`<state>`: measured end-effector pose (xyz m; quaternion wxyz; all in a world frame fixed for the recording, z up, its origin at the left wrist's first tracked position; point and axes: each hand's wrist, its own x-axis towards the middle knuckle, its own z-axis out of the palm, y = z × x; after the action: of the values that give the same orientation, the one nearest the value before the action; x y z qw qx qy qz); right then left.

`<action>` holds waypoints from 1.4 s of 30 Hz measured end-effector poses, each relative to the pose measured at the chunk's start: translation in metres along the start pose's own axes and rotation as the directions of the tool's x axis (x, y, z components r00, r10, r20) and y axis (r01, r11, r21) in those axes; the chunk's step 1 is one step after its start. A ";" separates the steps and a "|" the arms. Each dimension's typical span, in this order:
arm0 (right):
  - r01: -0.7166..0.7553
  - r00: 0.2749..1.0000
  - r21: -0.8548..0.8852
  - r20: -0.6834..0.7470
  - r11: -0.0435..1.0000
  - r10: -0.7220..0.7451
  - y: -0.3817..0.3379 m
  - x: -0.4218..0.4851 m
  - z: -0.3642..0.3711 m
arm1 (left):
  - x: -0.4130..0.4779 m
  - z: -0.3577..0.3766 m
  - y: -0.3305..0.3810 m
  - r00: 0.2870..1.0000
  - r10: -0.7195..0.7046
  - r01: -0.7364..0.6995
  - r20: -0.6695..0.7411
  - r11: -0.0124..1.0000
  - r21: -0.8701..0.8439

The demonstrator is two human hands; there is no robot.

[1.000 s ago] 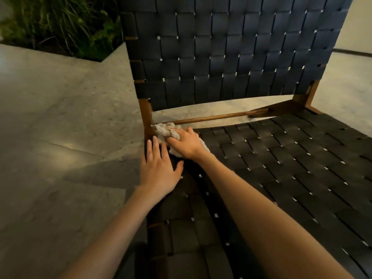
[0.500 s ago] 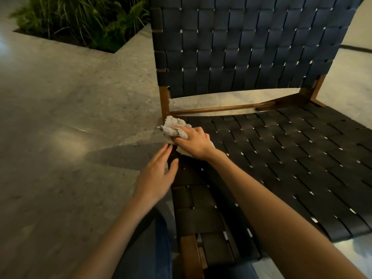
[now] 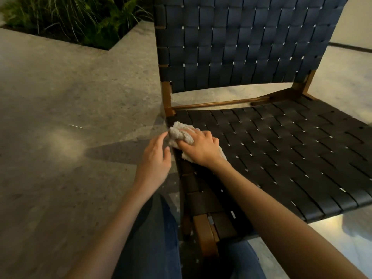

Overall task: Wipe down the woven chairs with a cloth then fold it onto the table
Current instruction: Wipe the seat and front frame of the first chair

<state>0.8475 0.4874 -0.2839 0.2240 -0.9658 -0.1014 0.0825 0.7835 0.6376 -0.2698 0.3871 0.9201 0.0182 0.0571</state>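
Pressing down on the seat (image 3: 291, 158) of the woven chair (image 3: 261, 125), the right hand (image 3: 201, 148) grips a bunched pale cloth (image 3: 179, 132). Its fingers are curled over the cloth at the seat's rear left corner, just in front of the wooden post (image 3: 168, 97). Part of the cloth sticks out past the fingertips and part shows beside the wrist. The left hand (image 3: 156, 160) hangs just beside the seat's left edge, fingers loosely apart and holding nothing. Its index fingertip is very near the cloth, though I cannot tell whether they touch. The backrest (image 3: 241, 43) of dark straps stands behind. Blue jeans (image 3: 153, 238) show below the 2 forearms. The stone floor (image 3: 60, 117) stretches left, with green plants (image 3: 70, 15) at top left.
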 end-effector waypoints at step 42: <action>-0.128 0.950 -0.239 -0.308 0.962 0.050 0.027 -0.223 -0.030 | -0.046 0.008 0.028 0.913 0.239 -0.202 0.331 0.969 -0.140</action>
<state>0.6423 0.3990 -0.2438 0.1060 -0.9915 -0.0321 -0.0684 0.7387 0.6084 -0.2593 0.4222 0.8907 -0.1571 -0.0611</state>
